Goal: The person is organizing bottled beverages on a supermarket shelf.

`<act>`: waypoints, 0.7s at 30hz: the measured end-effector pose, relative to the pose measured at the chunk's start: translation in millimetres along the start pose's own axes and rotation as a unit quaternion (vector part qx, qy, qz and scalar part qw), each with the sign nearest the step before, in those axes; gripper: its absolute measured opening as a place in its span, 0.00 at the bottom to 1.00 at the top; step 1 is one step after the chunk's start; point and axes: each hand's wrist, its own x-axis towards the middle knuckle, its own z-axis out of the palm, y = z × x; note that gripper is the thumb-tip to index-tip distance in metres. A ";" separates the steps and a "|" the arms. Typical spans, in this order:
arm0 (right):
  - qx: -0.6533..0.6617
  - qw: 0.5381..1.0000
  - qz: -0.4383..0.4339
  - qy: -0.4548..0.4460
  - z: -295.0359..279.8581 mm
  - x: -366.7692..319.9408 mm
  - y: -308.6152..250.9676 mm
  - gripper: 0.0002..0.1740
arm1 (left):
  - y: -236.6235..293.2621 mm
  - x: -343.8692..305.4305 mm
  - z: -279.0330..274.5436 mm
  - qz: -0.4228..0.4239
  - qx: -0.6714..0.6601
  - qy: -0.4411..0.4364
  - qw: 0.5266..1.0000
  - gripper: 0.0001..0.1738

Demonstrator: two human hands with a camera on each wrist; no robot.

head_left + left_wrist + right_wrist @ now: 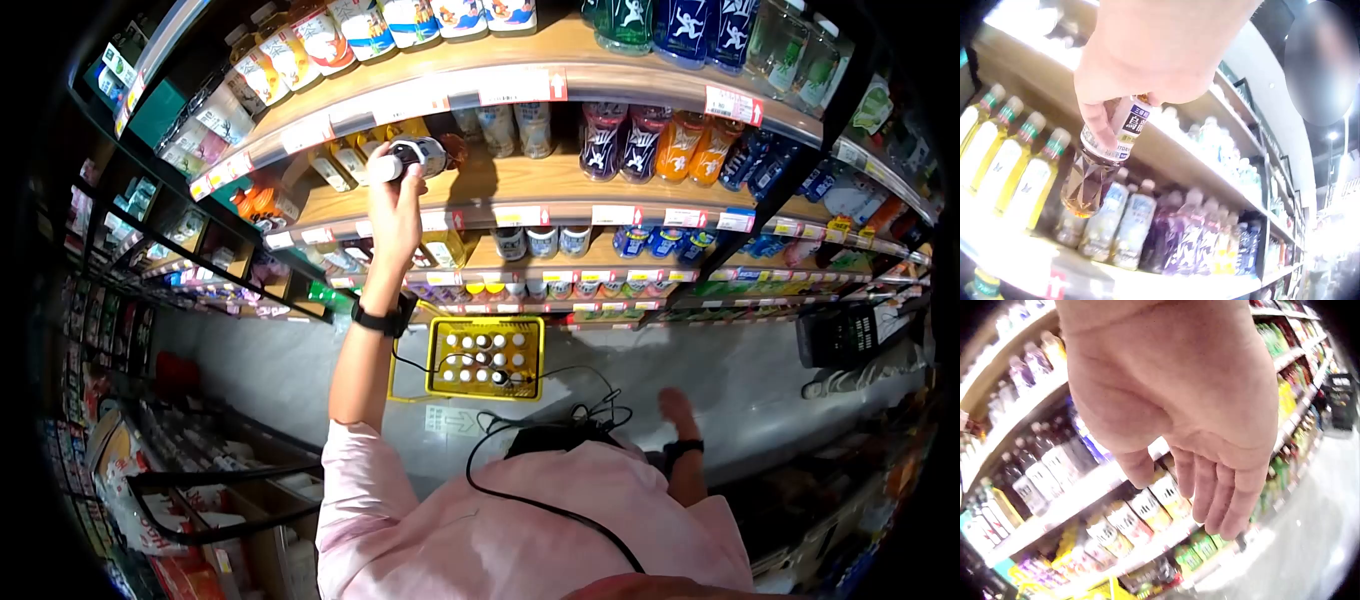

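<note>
My left hand (pixel 395 205) is raised to a wooden shelf (pixel 520 180) and grips a brown tea bottle (pixel 425 155) with a white label, tilted on its side. In the left wrist view the left hand (pixel 1147 69) grips the bottle (pixel 1100 165) near its top, in front of a row of yellow-green bottles (pixel 1016 169) and pale bottles (pixel 1129 225). My right hand (pixel 678 408) hangs low by my side, holding nothing. From the right wrist camera, the right hand (pixel 1204 487) has relaxed fingers pointing down, with stocked shelves behind.
A yellow crate (pixel 487 358) with several white-capped bottles sits on the floor below the shelves. Drink shelves fill the wall ahead. Racks of goods (pixel 130 300) run along the left. A dark basket (pixel 850 335) stands at the right. A black cable (pixel 520 500) crosses my pink shirt.
</note>
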 end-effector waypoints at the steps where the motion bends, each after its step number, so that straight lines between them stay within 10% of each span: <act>1: -0.132 0.969 -0.084 0.193 -27.8 13.0 -19.6 0.08 | 21.2 -12.5 -1.1 0.009 -0.034 0.025 0.999 0.26; 2: 0.020 0.987 0.033 0.154 -91.9 7.6 -105.8 0.09 | 52.1 -23.2 -1.6 0.021 -0.026 0.048 0.998 0.27; 3: 0.307 0.935 -0.078 0.158 -104.9 34.0 -110.2 0.10 | 68.1 -30.5 -7.5 0.003 -0.062 0.057 0.996 0.24; 5: 0.324 0.927 -0.107 0.157 -184.0 1.4 -284.6 0.15 | 127.6 -42.5 -8.1 0.005 -0.027 0.069 0.997 0.20; 9: 0.440 0.839 -0.279 -0.160 -211.7 -13.2 -426.5 0.39 | 161.8 -53.4 -9.2 -0.121 -0.099 -0.011 0.988 0.20; 13: 0.623 0.661 -0.355 -0.222 -174.3 -34.5 -495.0 0.42 | 169.7 -66.2 8.4 -0.159 -0.095 -0.059 0.981 0.25; 21: 0.623 0.706 -0.284 -0.181 -158.3 -53.4 -481.5 0.34 | 148.9 -66.5 9.0 -0.212 -0.146 -0.059 0.965 0.26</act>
